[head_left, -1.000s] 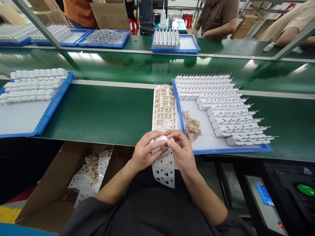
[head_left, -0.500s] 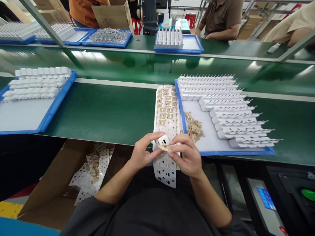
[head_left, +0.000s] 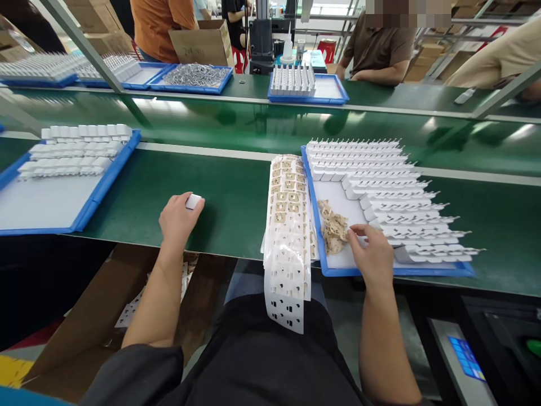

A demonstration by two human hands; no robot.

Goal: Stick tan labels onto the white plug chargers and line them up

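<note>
My left hand (head_left: 180, 217) grips a white USB charger (head_left: 193, 201) between thumb and fingers, above the green bench left of the sticker sheets. Most of the charger is hidden by the hand. Over the right tray, my right hand (head_left: 372, 251) pinches at the edge of a pile of tan paper pieces (head_left: 336, 231), apparently with one piece at its fingertips. Between the hands lie long sticker sheets (head_left: 287, 242), with tan pieces left at the far end; the near end hangs over the bench edge.
The blue-rimmed right tray (head_left: 315, 208) bears rows of white chargers (head_left: 367, 180) with pins. At left, another blue tray (head_left: 80, 220) carries rows of white chargers (head_left: 76, 149). A cardboard box (head_left: 80, 316) with sheet scraps stands below the bench. Co-workers are across the line.
My hands have parted. The left has carried the charger leftward over the bench; the right has moved right to the tan pile, away from the charger. The view has shifted slightly.
</note>
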